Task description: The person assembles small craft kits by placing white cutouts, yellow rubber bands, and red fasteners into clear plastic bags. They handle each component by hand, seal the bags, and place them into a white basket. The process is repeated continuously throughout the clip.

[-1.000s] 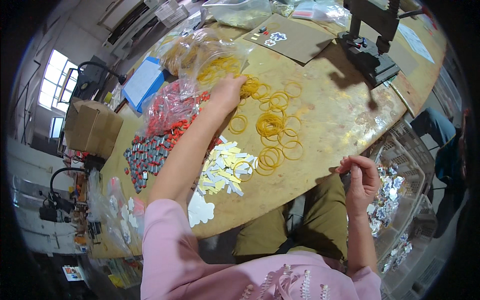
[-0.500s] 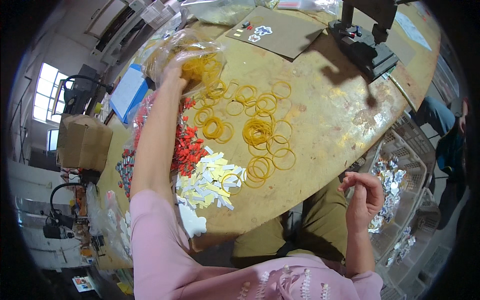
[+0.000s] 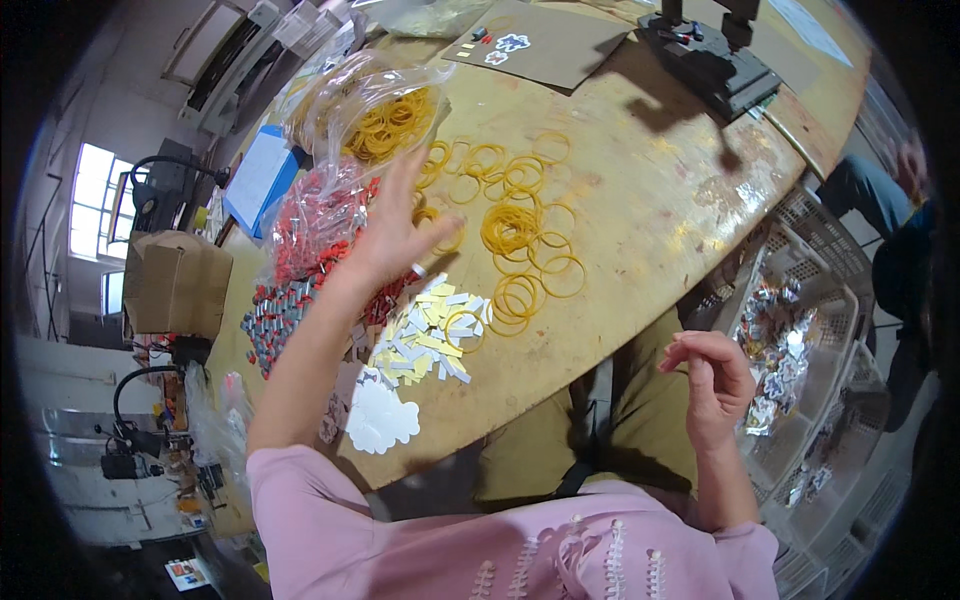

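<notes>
My left hand is open and slightly blurred, its fingers spread over the table. It is just below the mouth of a clear plastic bag full of yellow rubber bands, and nothing shows in it. Right of it lie a pile of rubber bands and several loose ones. Under and beside my left forearm are small grey-and-red pieces, white and yellow strips and white scalloped cutouts. My right hand hovers beyond the table edge, fingers loosely curled together, with nothing visible in it.
A black metal press stands at the far right, near a brown board with sample pieces. Plastic crates with shiny cutouts stand right of my legs. A blue folder lies at left. Another person's leg shows at right.
My left hand has come out of the rubber band bag and moved down toward me, its fingers now spread. My right hand has barely moved. The whole view has shifted slightly.
</notes>
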The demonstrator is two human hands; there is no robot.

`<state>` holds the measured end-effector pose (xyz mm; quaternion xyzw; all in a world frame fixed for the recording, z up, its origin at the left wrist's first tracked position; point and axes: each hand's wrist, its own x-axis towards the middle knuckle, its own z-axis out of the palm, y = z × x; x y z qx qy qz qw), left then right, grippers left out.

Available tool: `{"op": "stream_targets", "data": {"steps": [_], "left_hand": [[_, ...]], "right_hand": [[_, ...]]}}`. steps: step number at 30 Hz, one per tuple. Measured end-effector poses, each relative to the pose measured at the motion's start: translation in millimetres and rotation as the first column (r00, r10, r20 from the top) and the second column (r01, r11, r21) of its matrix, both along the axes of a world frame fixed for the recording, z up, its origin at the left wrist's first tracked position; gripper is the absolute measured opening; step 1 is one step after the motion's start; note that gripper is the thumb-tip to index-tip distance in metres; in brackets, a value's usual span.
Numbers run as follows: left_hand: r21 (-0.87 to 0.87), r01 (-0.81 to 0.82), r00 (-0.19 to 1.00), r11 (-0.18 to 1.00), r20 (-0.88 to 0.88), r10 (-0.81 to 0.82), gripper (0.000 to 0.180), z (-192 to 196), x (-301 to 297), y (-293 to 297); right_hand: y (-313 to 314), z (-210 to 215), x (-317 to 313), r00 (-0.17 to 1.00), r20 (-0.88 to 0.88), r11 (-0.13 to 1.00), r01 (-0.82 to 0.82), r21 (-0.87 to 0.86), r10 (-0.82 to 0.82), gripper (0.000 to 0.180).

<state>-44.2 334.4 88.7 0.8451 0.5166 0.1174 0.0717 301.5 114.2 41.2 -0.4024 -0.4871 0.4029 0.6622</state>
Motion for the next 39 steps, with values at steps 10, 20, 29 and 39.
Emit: {"op": "stream_targets", "data": {"steps": [10,20,29,39], "left_hand": [[0.096,-0.234,0.951,0.968,-0.186,0.248,0.063,-43.0,20.1,36.1],[-0.135,-0.015,0.997,0.991,-0.082,0.004,0.063,-11.1,76.3,1.0],[0.155,0.220,0.975,0.963,-0.020,-0.220,0.031,-25.4,97.9,-37.7],[-0.079,0.154,0.966,0.985,0.223,-0.133,0.019,-35.3,100.4,-26.8]], "right_hand": [[-15.8,0.0,-10.2,0.997,0.002,0.996,-0.076,-0.037,0.076,0.020],[-15.1,-4.8,-19.1,0.983,-0.174,0.980,-0.095,-0.172,0.065,0.016],[-20.1,-9.4,-22.1,0.986,-0.104,0.972,-0.148,-0.181,0.130,0.015],[-19.3,-20.5,-29.7,0.980,-0.074,0.956,-0.195,-0.221,0.183,0.015]]}}
